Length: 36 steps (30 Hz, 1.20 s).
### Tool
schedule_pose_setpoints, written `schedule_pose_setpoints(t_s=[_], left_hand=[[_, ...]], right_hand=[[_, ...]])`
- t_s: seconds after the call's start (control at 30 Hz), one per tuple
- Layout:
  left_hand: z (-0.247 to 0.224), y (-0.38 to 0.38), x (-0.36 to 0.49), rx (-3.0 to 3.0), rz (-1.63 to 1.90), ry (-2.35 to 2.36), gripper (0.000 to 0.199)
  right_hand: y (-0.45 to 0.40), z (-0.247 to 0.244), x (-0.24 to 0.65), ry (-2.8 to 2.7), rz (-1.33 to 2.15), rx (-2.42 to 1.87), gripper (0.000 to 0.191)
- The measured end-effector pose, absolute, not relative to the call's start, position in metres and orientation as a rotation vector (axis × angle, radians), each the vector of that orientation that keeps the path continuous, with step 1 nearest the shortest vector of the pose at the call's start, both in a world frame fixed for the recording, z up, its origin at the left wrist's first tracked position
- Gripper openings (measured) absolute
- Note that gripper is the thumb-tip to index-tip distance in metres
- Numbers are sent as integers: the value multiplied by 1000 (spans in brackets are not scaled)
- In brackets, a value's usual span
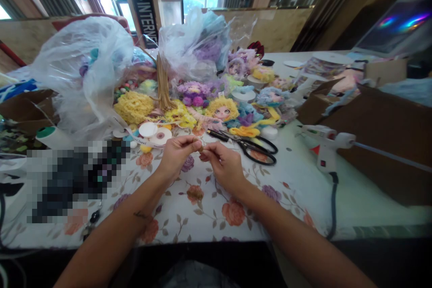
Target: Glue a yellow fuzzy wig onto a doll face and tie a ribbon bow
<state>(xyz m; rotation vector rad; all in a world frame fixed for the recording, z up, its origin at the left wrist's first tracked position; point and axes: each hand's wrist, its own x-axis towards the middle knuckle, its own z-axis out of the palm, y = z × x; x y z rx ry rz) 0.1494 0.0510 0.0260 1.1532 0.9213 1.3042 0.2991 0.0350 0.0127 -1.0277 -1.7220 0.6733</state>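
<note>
Over the flowered tablecloth (209,220), my left hand (178,155) and my right hand (225,165) meet fingertip to fingertip. Both are closed in a pinch around something tiny and brownish, too small to name. Just beyond the right hand lie black-handled scissors (258,149). Past the fingertips rests a yellow-haired doll (221,110) with a pink body. White ribbon rolls (161,137) sit close beyond the left hand.
A white glue gun (326,146) stands at the right by a cardboard box (381,139). Clear plastic bags (91,58) and yellow yarn (134,106) are piled at the back left. A green-topped thread cone (49,137) lies at the left.
</note>
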Motion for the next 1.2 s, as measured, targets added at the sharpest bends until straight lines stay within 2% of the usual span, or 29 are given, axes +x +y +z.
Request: schedule_pose_setpoints(t_s=[0.17,0.43,0.83,0.93,1.1,1.2], left_hand=[[31,49,147,1252,1273,894,15],[22,52,145,1218,1272,912,14],[18,52,149,1155,1291,818,12],[17,52,149,1263,1295,871,11],[18,53,150,1408,1222,1056,21],[19,53,148,1430,1166,1092,21]], right_hand=[[33,16,296,-1537,1020,-1007,11],[43,23,300,-1063,1630,-875,26],[50,15,307,-727,2082,-780,30],[51,20,310,-889,1871,-848,27],[53,27,319,-1413,1105,-1014,14],[53,26,322,-1655,766,-1018,4]])
